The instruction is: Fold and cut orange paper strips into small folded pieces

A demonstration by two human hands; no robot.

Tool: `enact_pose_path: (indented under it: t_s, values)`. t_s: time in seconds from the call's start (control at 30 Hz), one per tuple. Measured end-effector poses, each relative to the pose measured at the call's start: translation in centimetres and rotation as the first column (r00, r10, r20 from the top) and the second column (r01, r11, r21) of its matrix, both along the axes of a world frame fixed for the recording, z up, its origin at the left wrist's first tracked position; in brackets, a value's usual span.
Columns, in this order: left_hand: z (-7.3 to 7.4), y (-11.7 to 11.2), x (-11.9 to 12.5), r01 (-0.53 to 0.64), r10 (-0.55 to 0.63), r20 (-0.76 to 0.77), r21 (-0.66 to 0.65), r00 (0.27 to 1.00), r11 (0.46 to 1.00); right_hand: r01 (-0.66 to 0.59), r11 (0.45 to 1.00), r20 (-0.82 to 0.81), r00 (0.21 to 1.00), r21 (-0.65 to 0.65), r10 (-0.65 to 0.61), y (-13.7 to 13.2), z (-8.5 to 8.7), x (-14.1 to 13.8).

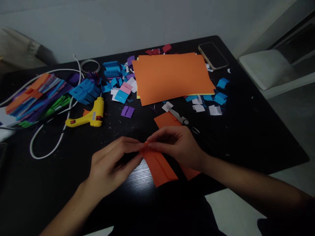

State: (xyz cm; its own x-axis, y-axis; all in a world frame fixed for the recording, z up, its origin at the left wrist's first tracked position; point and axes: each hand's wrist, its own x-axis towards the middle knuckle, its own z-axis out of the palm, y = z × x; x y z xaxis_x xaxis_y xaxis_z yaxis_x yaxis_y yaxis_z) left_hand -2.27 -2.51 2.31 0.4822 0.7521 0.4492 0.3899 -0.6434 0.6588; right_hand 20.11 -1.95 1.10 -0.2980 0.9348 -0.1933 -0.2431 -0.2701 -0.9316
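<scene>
My left hand (112, 164) and my right hand (177, 146) meet over the near middle of the black table (246, 131). Both pinch the top edge of a folded orange paper strip (158, 167), which slants down toward me. Just behind my right hand, a small orange paper piece (165, 120) lies flat, with scissors (178, 116) resting on its far edge.
A stack of orange sheets (172, 77) lies at the back middle, a phone (213, 55) behind it. Folded blue, purple, pink and white paper bits (118, 82) are scattered around. A yellow glue gun (90, 116) with white cable (52, 144) and a colourful folded paper pile (36, 96) sit left.
</scene>
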Motion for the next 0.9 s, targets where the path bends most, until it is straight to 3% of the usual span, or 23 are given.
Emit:
enact_pose_path:
  t_s: [0.47, 0.9]
  values:
    - [0.23, 0.03, -0.12, 0.051, -0.051, -0.069, 0.006, 0.996, 0.999, -0.031, 0.999, -0.015, 0.999, -0.042, 0.03, -0.04, 0.1, -0.05]
    - [0.48, -0.08, 0.17, -0.003, 0.003, -0.024, 0.009, 1.0, 1.0, 0.016, 0.999, 0.017, 1.0, 0.052, -0.017, -0.3, 0.2, -0.17]
